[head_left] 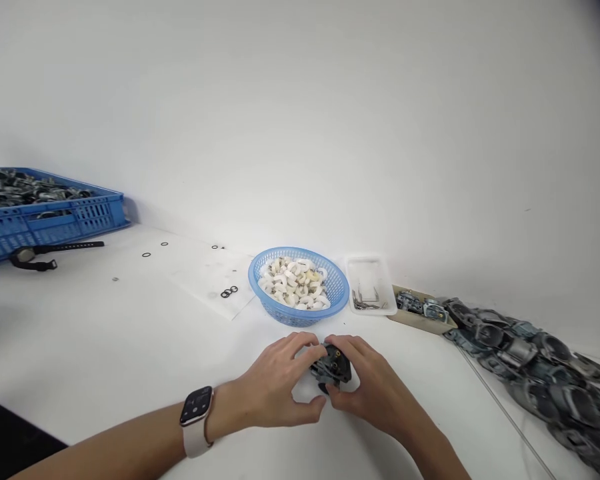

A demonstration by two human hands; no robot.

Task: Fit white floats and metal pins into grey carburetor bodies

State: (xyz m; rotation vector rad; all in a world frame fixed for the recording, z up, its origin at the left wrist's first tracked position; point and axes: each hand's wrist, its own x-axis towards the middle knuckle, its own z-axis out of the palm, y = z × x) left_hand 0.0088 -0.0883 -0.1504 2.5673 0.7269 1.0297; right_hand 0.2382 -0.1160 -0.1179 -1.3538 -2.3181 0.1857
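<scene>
A dark grey metal carburetor body [336, 365] with small brass parts on its face is held low over the white table, between both hands. My right hand [373, 383] grips its right side, with the fingers on top and the thumb at the lower edge. From the left, my left hand [283, 380] curls its fingers onto the upper left side, its thumb stretched out below. A blue mesh basket [260, 293] stands just beyond the hands. White plastic carburetor floats [297, 283] fill it.
Right of the basket sit a white tray [373, 267] with small metal pieces and a cardboard box [425, 325] with carburetors. More carburetors [540, 367] are piled at right. On the left are a blue crate [80, 220], a watch [30, 253] and black O-rings [229, 292] on paper.
</scene>
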